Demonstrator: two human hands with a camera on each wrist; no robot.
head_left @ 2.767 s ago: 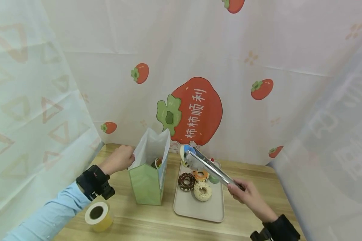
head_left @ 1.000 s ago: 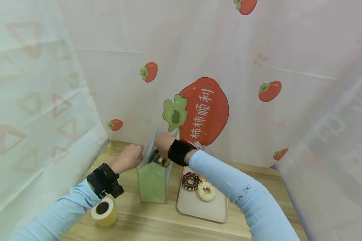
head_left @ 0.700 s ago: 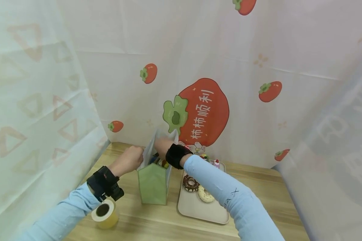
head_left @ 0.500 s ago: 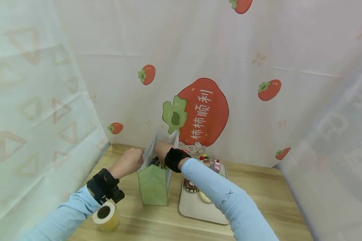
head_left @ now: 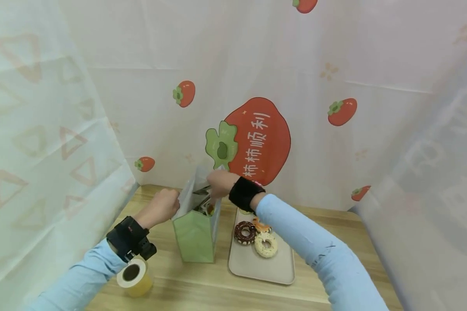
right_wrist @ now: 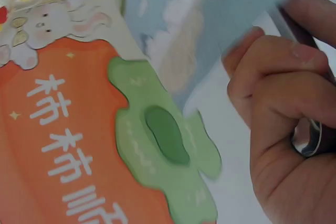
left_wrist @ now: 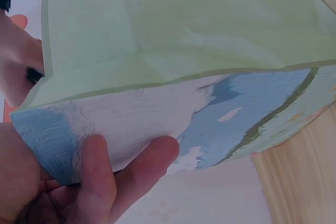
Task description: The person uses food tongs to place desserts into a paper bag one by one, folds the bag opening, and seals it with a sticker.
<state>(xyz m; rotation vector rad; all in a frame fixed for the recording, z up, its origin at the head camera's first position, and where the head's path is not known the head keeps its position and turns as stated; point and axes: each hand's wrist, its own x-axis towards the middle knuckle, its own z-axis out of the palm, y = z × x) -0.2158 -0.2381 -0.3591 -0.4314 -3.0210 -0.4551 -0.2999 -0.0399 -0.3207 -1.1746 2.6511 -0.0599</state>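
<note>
A light wood-grain table (head_left: 187, 287) stood against a white backdrop (head_left: 148, 95) scattered with red persimmons, a pale sheet hanging at either side, as a person in light blue sleeves (head_left: 307, 235) worked with both hands over a green paper bag (head_left: 194, 239) in the head camera's view. The bag stood upright, left of a beige, round-cornered tray (head_left: 253, 268); the left hand (head_left: 160, 207) gripped its rim, and the right hand (head_left: 222, 183), at its mouth, held metal tongs (head_left: 205, 199) that reached among contents too small to name. On the smooth tray, ring-shaped doughnuts lay close together: a glossy brown one (head_left: 239, 238), a speckled cream one (head_left: 267, 254) and an orange one (head_left: 260, 225), partly hidden by the right arm. A yellow-sided roll (head_left: 140, 283), white on top with a dark round core, sat near the left forearm. From the left wrist, the hand's fingers were curled against the bag's panel, brushed in blue and white below a creased, plain green face with a darker border. From the right wrist, curled fingers closed around the shiny tongs beside the bag's blurred blue side, the big orange-red persimmon print (right_wrist: 68, 129) and its green leaf filling the backdrop beyond
</note>
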